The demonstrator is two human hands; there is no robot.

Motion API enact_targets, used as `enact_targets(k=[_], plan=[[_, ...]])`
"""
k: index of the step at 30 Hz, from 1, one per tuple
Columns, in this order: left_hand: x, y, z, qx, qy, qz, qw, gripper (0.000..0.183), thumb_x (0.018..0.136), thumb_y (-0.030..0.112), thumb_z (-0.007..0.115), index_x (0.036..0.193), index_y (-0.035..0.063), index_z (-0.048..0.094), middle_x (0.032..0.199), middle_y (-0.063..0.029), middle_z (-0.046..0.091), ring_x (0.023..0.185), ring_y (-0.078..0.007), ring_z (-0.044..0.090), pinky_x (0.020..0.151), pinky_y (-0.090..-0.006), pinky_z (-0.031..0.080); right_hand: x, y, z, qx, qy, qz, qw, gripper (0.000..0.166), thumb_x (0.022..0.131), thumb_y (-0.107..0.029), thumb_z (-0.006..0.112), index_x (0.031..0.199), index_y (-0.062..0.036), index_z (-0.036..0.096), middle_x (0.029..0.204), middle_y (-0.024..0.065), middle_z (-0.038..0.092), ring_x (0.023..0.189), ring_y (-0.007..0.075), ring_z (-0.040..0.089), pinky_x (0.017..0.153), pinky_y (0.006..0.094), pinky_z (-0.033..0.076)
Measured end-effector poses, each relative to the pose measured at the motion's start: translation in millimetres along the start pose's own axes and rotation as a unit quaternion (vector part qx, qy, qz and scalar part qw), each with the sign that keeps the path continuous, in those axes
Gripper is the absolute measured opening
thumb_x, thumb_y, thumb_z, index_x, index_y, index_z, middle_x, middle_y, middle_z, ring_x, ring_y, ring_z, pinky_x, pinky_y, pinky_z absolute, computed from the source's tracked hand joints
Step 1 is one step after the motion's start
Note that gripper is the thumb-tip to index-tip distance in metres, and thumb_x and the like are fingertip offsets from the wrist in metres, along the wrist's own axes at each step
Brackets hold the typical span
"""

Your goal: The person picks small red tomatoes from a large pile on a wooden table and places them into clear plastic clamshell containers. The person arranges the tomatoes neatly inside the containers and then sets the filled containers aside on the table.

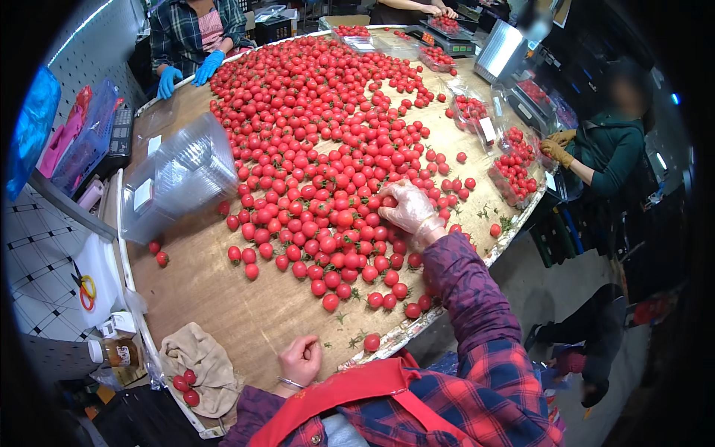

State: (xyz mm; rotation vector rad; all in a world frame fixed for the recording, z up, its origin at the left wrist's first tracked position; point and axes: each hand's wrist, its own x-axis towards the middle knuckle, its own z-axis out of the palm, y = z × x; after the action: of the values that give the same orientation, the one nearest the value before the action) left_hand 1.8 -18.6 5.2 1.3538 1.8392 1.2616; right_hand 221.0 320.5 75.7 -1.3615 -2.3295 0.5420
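A large heap of red cherry tomatoes (313,128) spreads over a wooden table (212,313). My right hand (409,207), in a clear plastic glove, reaches into the heap's right part with its fingers curled on a cherry tomato (389,201). Bare, with a bracelet at the wrist, my left hand (300,357) rests near the table's front edge. Its fingers are curled in and nothing shows in them. Small green stems (357,338) and a single tomato (371,342) lie to its right.
Stacked clear plastic boxes (184,173) lie at the left. Filled tomato boxes (513,173) line the right edge beside a gloved co-worker (609,145). Another co-worker's blue gloves (208,68) rest at the far edge. A beige cloth (198,369) holds several tomatoes; scissors (85,288) lie at the left.
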Motion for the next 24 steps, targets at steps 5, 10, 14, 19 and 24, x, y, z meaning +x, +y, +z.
enact_targets(k=[5,10,14,19,24], plan=[[1,-1,1,0.002,-0.003,0.002,1.000,0.006,0.079,0.003,0.068,0.084,0.0045,0.068,0.064,-0.0054,0.058,0.048,-0.0110,0.051,0.046,-0.0270,0.041,-24,19,0,0.101,0.070,-0.036,0.992,0.035,0.076,-0.015,0.076,0.107,-0.0036,0.066,0.109,0.0142,0.064,0.102,0.0291,0.062,0.090,0.0355,0.050],[0,-3,2,-0.002,0.000,0.001,1.000,0.006,0.079,0.003,0.067,0.085,0.0043,0.068,0.064,-0.0050,0.057,0.048,-0.0108,0.050,0.047,-0.0268,0.041,-52,10,-9,0.190,0.051,0.018,0.980,0.035,0.079,-0.010,0.075,0.112,-0.0026,0.064,0.107,0.0098,0.065,0.101,0.0208,0.063,0.090,0.0321,0.050],[-1,-3,2,-0.002,-0.001,0.005,1.000,0.006,0.079,0.002,0.067,0.085,0.0042,0.068,0.064,-0.0051,0.057,0.048,-0.0109,0.050,0.047,-0.0267,0.040,-74,5,-12,0.264,0.046,0.074,0.960,0.034,0.082,-0.009,0.072,0.114,-0.0034,0.063,0.109,0.0072,0.066,0.102,0.0162,0.062,0.088,0.0303,0.051],[0,-2,2,-0.002,-0.002,0.004,1.000,0.006,0.079,0.002,0.067,0.085,0.0040,0.068,0.064,-0.0050,0.056,0.048,-0.0111,0.050,0.047,-0.0267,0.040,-96,-8,-20,0.380,0.040,0.159,0.910,0.038,0.082,-0.008,0.071,0.119,-0.0019,0.062,0.111,0.0041,0.064,0.100,0.0122,0.060,0.085,0.0267,0.052],[2,3,1,0.009,-0.004,0.012,1.000,0.006,0.079,0.002,0.067,0.084,0.0040,0.068,0.063,-0.0051,0.055,0.048,-0.0116,0.050,0.047,-0.0270,0.039,-106,-8,-21,0.329,0.037,0.141,0.933,0.040,0.081,-0.010,0.072,0.119,-0.0024,0.063,0.112,0.0068,0.066,0.103,0.0129,0.061,0.087,0.0288,0.051]])
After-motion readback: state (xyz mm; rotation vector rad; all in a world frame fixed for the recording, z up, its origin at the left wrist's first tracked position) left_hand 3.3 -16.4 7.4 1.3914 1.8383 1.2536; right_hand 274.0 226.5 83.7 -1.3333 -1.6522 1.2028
